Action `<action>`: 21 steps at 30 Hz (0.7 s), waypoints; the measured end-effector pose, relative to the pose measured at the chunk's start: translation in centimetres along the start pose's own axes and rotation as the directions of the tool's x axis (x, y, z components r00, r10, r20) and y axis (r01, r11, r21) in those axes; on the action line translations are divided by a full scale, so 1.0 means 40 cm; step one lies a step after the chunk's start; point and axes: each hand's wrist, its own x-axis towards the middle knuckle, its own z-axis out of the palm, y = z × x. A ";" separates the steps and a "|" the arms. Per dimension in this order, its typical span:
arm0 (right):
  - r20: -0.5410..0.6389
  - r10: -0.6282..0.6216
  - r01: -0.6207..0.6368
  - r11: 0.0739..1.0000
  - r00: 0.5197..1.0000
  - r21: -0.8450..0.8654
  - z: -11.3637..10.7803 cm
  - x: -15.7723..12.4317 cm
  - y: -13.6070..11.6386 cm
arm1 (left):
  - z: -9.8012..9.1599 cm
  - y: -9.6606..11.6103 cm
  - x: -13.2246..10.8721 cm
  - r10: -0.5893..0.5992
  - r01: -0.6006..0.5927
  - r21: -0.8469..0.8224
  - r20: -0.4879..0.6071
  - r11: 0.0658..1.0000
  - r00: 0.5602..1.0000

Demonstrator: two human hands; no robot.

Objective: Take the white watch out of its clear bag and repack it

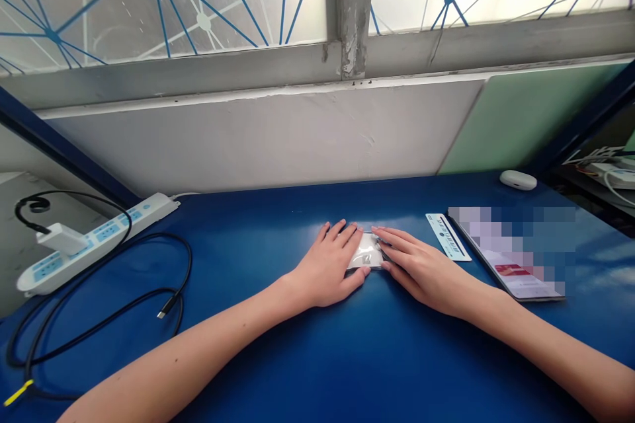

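A small clear plastic packet with something small inside lies flat on the blue table. My left hand rests palm down on the packet's left side, fingers stretched out and thumb along its near edge. My right hand lies flat on the packet's right edge, fingers straight and pointing left. Both hands press on the packet and neither one grips it.
A white power strip with a white charger and a black cable lies at the left. To the right lie a narrow card, a phone and a white earbud case. A wall and window rise behind.
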 end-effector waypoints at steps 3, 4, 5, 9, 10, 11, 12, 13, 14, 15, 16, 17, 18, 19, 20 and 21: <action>-0.002 -0.005 0.005 1.000 1.000 -0.021 0.007 -0.001 -0.001 | 0.002 0.000 0.000 0.003 -0.004 -0.002 -0.020 1.000 1.000; -0.002 -0.008 0.008 1.000 1.000 -0.029 0.009 -0.002 -0.002 | 0.003 -0.001 0.000 0.005 -0.005 -0.002 -0.026 1.000 1.000; -0.001 -0.010 0.010 0.999 1.000 -0.036 0.012 -0.002 -0.003 | 0.004 -0.001 -0.001 0.007 -0.007 -0.001 -0.029 1.000 1.000; 0.043 -0.009 0.012 0.996 0.999 -0.086 0.017 -0.003 -0.015 | 0.009 -0.002 -0.001 0.008 -0.007 0.002 -0.025 1.000 1.000; 0.055 -0.005 0.010 0.995 0.998 -0.099 0.018 -0.003 -0.019 | 0.009 -0.001 -0.001 0.007 -0.007 0.001 -0.024 1.000 1.000; 0.063 0.000 0.007 0.994 0.998 -0.107 0.018 -0.003 -0.022 | 0.008 -0.001 -0.001 0.007 -0.007 0.001 -0.024 1.000 1.000; 0.070 0.006 0.002 0.994 0.998 -0.112 0.017 -0.002 -0.026 | 0.007 0.000 -0.001 0.006 -0.006 0.001 -0.023 1.000 1.000; 0.075 0.010 -0.002 0.994 0.997 -0.112 0.017 -0.002 -0.028 | 0.006 0.001 -0.001 0.006 -0.006 0.002 -0.023 1.000 1.000; 0.079 0.014 -0.005 0.994 0.997 -0.110 0.017 -0.002 -0.030 | 0.004 0.001 0.000 0.005 -0.005 0.002 -0.020 1.000 1.000; 0.082 0.018 -0.009 0.994 0.996 -0.107 0.016 -0.001 -0.030 | 0.003 0.002 0.000 0.004 -0.004 0.003 -0.018 1.000 1.000; 0.082 0.022 -0.014 0.995 0.996 -0.103 0.016 -0.001 -0.030 | 0.002 0.002 0.000 0.003 -0.003 0.002 -0.018 1.000 1.000; 0.083 0.024 -0.016 0.995 0.996 -0.099 0.016 0.000 -0.028 | 0.001 0.001 0.000 0.002 -0.002 0.002 -0.018 1.000 1.000; 0.082 0.024 -0.017 0.995 0.996 -0.094 0.015 0.000 -0.026 | 0.001 0.001 0.000 0.003 -0.002 0.001 -0.020 1.000 1.000; 0.080 0.022 -0.015 0.996 0.997 -0.089 0.015 0.001 -0.023 | 0.001 0.000 0.000 0.003 -0.003 -0.001 -0.022 1.000 1.000; 0.080 0.016 -0.009 0.996 0.997 -0.087 0.014 0.002 -0.020 | 0.002 0.000 0.000 0.005 -0.005 -0.002 -0.024 1.000 1.000; 0.080 0.008 -0.002 0.996 0.997 -0.086 0.012 0.003 -0.017 | 0.002 -0.001 0.000 0.007 -0.007 -0.003 -0.028 1.000 1.000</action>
